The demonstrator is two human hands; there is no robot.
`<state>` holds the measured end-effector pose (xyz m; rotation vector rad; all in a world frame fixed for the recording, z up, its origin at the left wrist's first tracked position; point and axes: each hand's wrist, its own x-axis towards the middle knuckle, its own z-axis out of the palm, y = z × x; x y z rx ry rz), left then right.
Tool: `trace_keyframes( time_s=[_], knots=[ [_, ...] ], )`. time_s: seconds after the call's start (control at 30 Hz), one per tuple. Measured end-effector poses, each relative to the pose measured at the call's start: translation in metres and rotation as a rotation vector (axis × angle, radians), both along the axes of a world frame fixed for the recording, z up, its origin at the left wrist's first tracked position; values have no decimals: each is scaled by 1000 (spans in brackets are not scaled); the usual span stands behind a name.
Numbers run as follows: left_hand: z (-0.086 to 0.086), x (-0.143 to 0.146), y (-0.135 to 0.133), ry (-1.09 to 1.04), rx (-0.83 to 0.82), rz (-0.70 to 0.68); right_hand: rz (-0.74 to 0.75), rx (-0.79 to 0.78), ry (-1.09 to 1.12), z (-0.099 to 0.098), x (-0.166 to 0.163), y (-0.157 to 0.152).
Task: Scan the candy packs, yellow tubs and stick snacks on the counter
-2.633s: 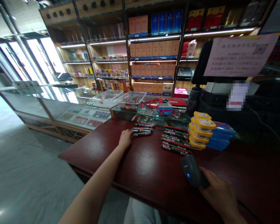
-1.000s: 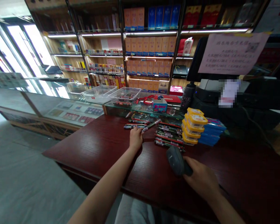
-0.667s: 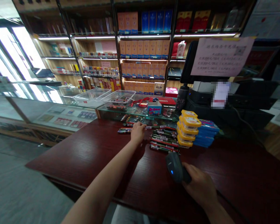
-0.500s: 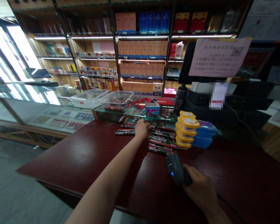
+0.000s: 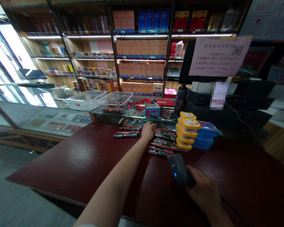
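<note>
My right hand [image 5: 202,187] grips the handle of a dark handheld barcode scanner [image 5: 178,170], which has a lit blue spot and a cable. It is held above the front of the dark red desk. My left hand [image 5: 147,131] reaches to the far side of the desk, fingers bent at the left end of a stack of slim pens [image 5: 165,140]. Whatever lies between those fingers is hidden. A smaller group of pens [image 5: 126,134] lies just left of that hand. Beside the stack's right end stands a pile of yellow-lidded tubs [image 5: 187,130].
Blue packs [image 5: 205,135] sit behind the tubs. A raised glass shelf carries a clear bin of pens [image 5: 115,102], a small blue-and-pink box [image 5: 152,110] and a red box [image 5: 167,102]. A monitor with a pink paper sign [image 5: 219,56] rises at right.
My left hand has moved a little right, from the gap between the pen groups towards the larger stack. The scanner stays in my right hand, almost unmoved. The view has shifted slightly.
</note>
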<state>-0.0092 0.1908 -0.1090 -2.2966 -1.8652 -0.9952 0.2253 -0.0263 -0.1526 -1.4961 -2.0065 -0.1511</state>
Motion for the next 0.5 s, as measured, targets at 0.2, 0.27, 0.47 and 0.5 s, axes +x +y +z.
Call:
trace_keyframes(
  time_s=[0.2, 0.27, 0.47, 0.5],
  knots=[
    [-2, -21, -25, -80, 37, 27, 34, 36, -4, -1, 2, -1],
    [-4, -35, -38, -102, 55, 41, 37, 45, -19, -1, 3, -3],
    [-15, -99, -78, -54, 36, 321, 1, 37, -83, -1, 3, -6],
    [-17, -111, -81, -46, 21, 391, 1, 44, -88, -2, 3, -6]
  ],
)
